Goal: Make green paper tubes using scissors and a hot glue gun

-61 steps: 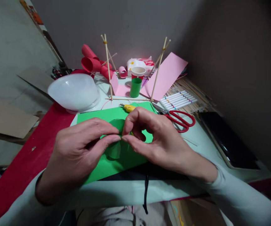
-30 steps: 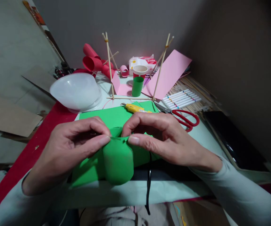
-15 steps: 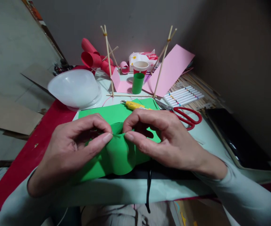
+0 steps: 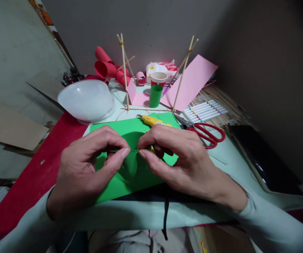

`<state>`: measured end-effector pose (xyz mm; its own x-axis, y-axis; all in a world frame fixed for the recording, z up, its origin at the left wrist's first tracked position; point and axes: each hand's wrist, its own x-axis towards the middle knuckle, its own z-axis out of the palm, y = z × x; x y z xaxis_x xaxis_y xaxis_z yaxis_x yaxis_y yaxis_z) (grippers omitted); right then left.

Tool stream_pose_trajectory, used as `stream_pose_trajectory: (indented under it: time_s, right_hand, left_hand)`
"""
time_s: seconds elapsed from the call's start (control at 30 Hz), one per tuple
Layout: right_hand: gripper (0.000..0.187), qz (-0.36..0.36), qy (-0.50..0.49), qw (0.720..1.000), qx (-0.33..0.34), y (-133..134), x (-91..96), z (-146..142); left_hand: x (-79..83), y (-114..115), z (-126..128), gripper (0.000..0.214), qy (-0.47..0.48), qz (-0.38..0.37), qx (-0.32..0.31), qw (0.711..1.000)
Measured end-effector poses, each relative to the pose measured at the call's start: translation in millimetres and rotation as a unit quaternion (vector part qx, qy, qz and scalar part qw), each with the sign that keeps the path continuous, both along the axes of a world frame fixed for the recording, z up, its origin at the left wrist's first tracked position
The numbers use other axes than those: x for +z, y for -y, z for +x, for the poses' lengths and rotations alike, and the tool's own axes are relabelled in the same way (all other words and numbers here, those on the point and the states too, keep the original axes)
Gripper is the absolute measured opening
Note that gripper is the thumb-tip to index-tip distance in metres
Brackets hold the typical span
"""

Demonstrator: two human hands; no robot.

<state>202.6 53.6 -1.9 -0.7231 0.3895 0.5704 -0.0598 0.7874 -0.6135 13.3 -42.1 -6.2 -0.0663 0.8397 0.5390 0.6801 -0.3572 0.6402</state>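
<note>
My left hand (image 4: 88,168) pinches a curled piece of green paper (image 4: 132,140) between thumb and forefinger. Close beside it, my right hand (image 4: 183,158) pinches the same piece, so the thumbs almost meet at its edge. Both hands hide much of its shape. Green paper sheets (image 4: 111,123) lie beneath the hands. Just beyond my right hand is a yellow utility knife (image 4: 153,120), resting on the green paper. Scissors with red handles (image 4: 206,135) lie to the right of it.
Wooden stick frames (image 4: 124,66) stand at the back around a green paper tube (image 4: 155,96) and a paper cup (image 4: 159,76). Red paper rolls (image 4: 105,69), a plastic bowl (image 4: 85,98), pink paper (image 4: 193,80), markers (image 4: 205,110) and a dark tablet (image 4: 264,158) surround the work area.
The curled green paper has tipped, so its front face no longer shows and more of its inside does. My left hand has shifted slightly right, nearer my right hand.
</note>
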Motion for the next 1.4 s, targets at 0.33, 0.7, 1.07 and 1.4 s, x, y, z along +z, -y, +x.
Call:
stream_pose_trajectory:
  time_s: [0.33, 0.7, 1.07, 1.4]
  right_hand:
    - [0.015, 0.082, 0.019, 0.996, 0.021, -1, -4.6, 2]
    - [0.01, 0.145, -0.022, 0.989, 0.007, -4, -10.5, 0]
    - [0.011, -0.018, -0.051, 0.996, -0.076, -9, -14.5, -8]
    - [0.01, -0.017, -0.053, 0.998, -0.021, -8, -13.5, -8]
  left_hand:
    - [-10.8, 6, 6, 0.017, -0.134, 0.105, 0.038, 0.985]
    - [-10.9, 2, -2, 0.028, -0.048, 0.135, 0.057, 0.988]
    - [-24.9, -9, -21, 0.042, 0.125, 0.012, 0.089, 0.988]
    - [-30.1, -19, -13, 0.064, 0.169, -0.18, -0.091, 0.965]
